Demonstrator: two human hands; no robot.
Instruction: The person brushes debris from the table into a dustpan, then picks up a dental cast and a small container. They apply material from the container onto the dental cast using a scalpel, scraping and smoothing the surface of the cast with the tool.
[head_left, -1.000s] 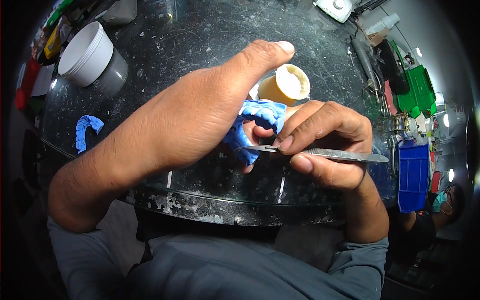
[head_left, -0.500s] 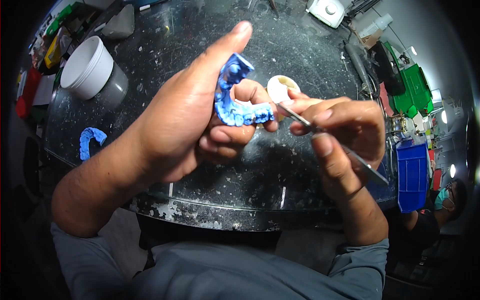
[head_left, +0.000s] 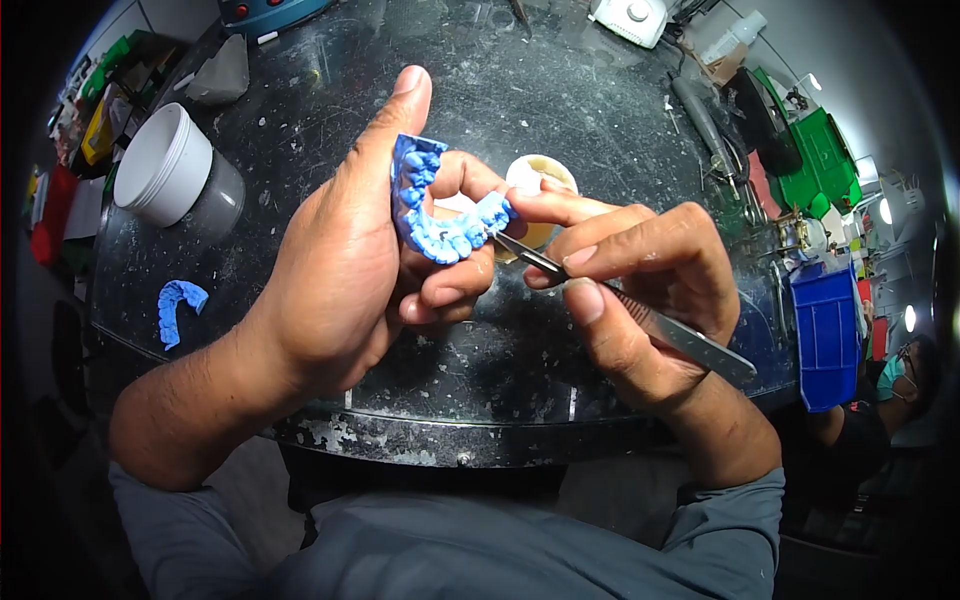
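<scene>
A blue dental model (head_left: 447, 238), shaped as a tooth arch with its teeth toward me, rests in my left hand (head_left: 335, 260). My left thumb points up behind its far end, and the curled fingers support it from below. My right hand (head_left: 650, 290) pinches a metal scalpel (head_left: 680, 335) between thumb and fingers. Its narrow tip meets the teeth near the right end of the arch, and my right index finger reaches to that same end. Behind the fingers stands a round cream-coloured cup (head_left: 545, 170), partly covered by my right hand.
A second blue arch (head_left: 172, 308) lies on the dark, scuffed table (head_left: 340, 110) at left, below a white tub (head_left: 165, 165). At right are a handpiece (head_left: 700, 115), a green bin (head_left: 820, 170) and a blue bin (head_left: 827, 335). A masked person (head_left: 890, 390) sits beyond.
Both hands have shifted left and slightly down with the model, whose teeth now face me more. The scalpel's tip has come down onto the teeth near the arch's right end.
</scene>
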